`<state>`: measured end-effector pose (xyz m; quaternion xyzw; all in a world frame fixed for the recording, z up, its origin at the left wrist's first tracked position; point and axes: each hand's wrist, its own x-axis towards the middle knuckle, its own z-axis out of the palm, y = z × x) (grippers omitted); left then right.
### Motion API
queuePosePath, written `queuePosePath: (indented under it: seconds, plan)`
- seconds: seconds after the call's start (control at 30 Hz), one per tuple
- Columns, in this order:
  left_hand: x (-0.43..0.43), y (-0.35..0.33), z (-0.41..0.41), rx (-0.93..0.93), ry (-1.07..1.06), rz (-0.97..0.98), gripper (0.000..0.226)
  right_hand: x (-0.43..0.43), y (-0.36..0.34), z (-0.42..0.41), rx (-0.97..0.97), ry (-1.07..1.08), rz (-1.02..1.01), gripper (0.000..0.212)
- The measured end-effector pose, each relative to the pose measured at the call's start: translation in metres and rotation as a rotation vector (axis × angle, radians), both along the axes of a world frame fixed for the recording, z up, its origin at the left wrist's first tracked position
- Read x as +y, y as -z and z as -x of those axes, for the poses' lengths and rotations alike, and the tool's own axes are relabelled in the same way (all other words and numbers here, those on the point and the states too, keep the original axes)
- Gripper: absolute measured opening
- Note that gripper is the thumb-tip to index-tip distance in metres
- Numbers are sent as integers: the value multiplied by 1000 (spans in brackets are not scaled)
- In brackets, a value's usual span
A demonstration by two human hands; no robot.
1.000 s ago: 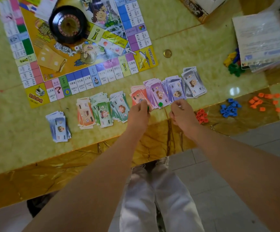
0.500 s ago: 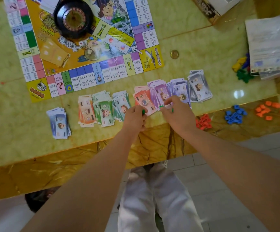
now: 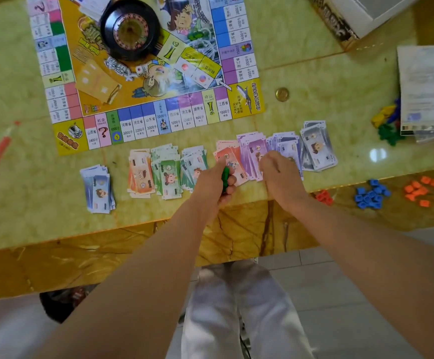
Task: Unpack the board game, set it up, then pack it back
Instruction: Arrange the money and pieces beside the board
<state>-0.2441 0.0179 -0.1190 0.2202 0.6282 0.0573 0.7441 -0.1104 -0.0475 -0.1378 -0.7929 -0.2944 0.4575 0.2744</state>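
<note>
Gripping a small clutch of green pieces (image 3: pixel 225 177) in curled fingers, the left hand (image 3: pixel 214 183) sits at the near edge of the table (image 3: pixel 29 203). Just to its right, the right hand (image 3: pixel 280 174) rests knuckles-up on the purple banknotes (image 3: pixel 252 154), fingers bent; whether it pinches anything I cannot tell. Out past the right hand, along the same near edge, lie loose heaps of red pieces (image 3: pixel 323 196), blue pieces (image 3: pixel 370 196) and orange pieces (image 3: pixel 428 194), each colour apart from the others. Under and just beyond both hands a row of banknote stacks (image 3: pixel 168 174) runs left to right, sorted by colour, with one blue-grey stack (image 3: pixel 98 189) set apart well to the left of the left hand. Beyond the notes the game board (image 3: pixel 138 125) lies unfolded and flat, carrying a black roulette wheel (image 3: pixel 130 29) and a fan of orange cards (image 3: pixel 96 81). A brass-coloured coin (image 3: pixel 282 94) sits on the table beyond the right hand. I judge unpacking to be done and setting up well along, with the sorting of small pieces now in hand; packing back has not begun, since nothing looks gathered for the box. As for containers: far out to the right a clear plastic sleeve (image 3: pixel 428 94) holds what look like printed sheets and partly covers a mixed heap of yellow, green and blue pieces (image 3: pixel 387 125). Farthest off, the game box (image 3: pixel 335 24) stands open, and the visible part of its white inside shows nothing.
</note>
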Motion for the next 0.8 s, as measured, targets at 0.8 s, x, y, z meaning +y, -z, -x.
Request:
queuePosePath:
  seconds: [0.8]
  plan:
    - [99, -34, 1, -28, -81, 10, 33, 106, -43, -4, 575, 394, 150, 26]
